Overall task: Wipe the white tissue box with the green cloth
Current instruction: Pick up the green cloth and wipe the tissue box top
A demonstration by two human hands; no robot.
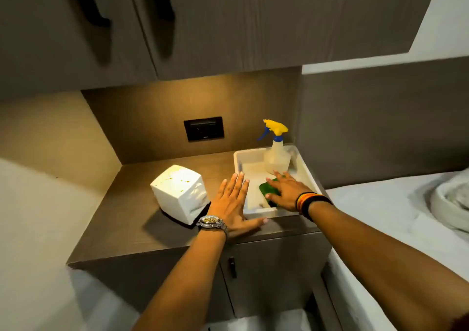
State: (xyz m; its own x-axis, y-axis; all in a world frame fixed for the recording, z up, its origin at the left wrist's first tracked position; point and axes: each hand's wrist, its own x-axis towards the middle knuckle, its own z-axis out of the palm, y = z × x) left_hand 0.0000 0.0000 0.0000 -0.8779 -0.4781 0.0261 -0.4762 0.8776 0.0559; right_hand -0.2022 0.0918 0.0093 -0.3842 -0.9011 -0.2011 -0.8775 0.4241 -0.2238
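Observation:
The white tissue box (180, 193) stands on the brown counter at the left, with yellowish stains on its top. A green cloth (267, 188) lies inside a white tray (256, 212) on the right of the counter. My right hand (284, 190) rests flat on the cloth with fingers spread, covering most of it. My left hand (233, 204), with a wristwatch, hovers flat and open between the tissue box and the tray's left rim, holding nothing.
A spray bottle (276, 153) with a yellow and blue trigger stands at the back of the tray. A black wall socket (203, 128) sits behind. Cupboards hang overhead. A white bed (396, 219) with a rolled towel lies to the right.

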